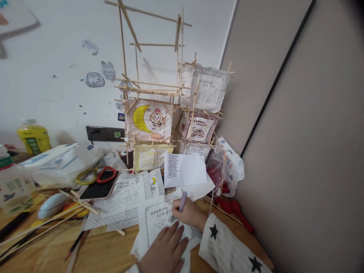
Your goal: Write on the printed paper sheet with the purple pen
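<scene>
Near left, bare table [104, 252] between the pencil [75, 243] and left hand [166, 249] leaves room; farther left, loose sticks [84, 202] and a phone [96, 189] block the way; far centre, the stick frame [149, 91] rises (open between its upper sticks); right, a plastic bag [233, 163] and grey panel [301, 151] bar passage.

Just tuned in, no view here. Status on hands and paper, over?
Right hand holding purple pen at the bordered drawing. Left hand resting on it, covering part. Phone lies off left, clear of both hands.
</scene>
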### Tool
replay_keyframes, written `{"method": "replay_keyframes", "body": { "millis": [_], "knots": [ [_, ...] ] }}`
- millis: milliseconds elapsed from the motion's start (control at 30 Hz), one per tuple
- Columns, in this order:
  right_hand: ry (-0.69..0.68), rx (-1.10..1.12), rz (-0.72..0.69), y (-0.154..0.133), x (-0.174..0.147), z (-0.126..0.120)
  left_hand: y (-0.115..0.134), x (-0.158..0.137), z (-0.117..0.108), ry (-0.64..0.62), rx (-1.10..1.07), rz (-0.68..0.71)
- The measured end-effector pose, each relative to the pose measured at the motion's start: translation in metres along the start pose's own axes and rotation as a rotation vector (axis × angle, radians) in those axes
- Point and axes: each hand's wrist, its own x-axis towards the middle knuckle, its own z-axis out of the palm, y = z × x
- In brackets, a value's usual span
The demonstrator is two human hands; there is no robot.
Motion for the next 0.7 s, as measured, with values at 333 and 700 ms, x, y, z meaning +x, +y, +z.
{"method": "replay_keyframes", "body": {
  "millis": [333, 700],
  "knots": [
    [0.017, -0.013, 0.028, -0.001, -0.001, -0.002, 0.004, 0.001, -0.011, -0.035, -0.043, -0.026],
    [-0.001, 0.032, -0.018, -0.002, 0.000, -0.001, 0.007, 0.001, -0.026, -0.095, -0.037, -0.048]
  ]
}}
